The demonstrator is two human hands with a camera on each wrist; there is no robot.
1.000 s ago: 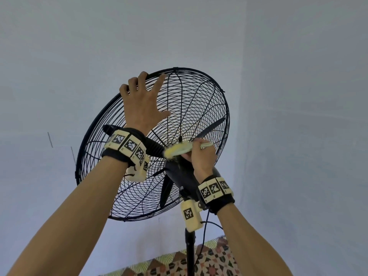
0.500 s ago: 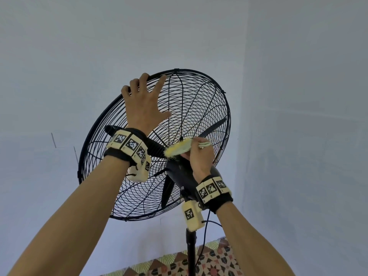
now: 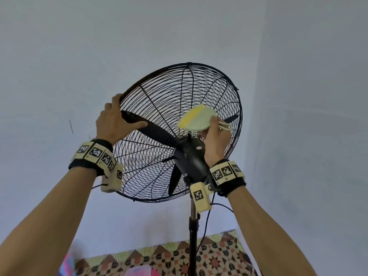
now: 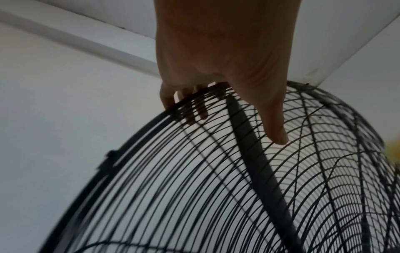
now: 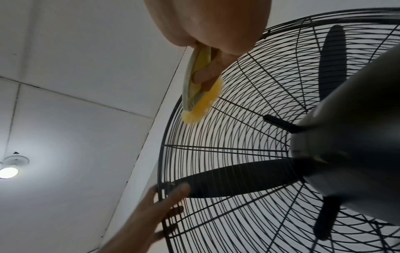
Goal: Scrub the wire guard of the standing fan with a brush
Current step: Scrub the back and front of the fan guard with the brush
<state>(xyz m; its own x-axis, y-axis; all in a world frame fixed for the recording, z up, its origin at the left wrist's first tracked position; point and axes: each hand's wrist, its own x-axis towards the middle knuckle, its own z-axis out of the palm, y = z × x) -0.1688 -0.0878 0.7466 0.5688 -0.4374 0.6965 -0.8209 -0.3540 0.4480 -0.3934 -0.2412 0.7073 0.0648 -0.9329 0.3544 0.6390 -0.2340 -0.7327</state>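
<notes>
The standing fan (image 3: 189, 156) fills the middle of the head view, its black wire guard (image 3: 179, 96) a round cage of thin concentric rings and radial spokes, tilted back toward pale bare walls with open room above and to the right. The left hand (image 3: 115, 122) grips the guard's rim at centre left, fingers curled over the edge, thumb pressed on the wires. The right hand (image 3: 216, 136), right of centre above the smooth dark motor housing (image 3: 191, 160), is clamped on a pale plastic brush (image 3: 196, 119) whose yellow bristles touch the wires. Patterned tiles (image 3: 179, 255) cross the bottom.
</notes>
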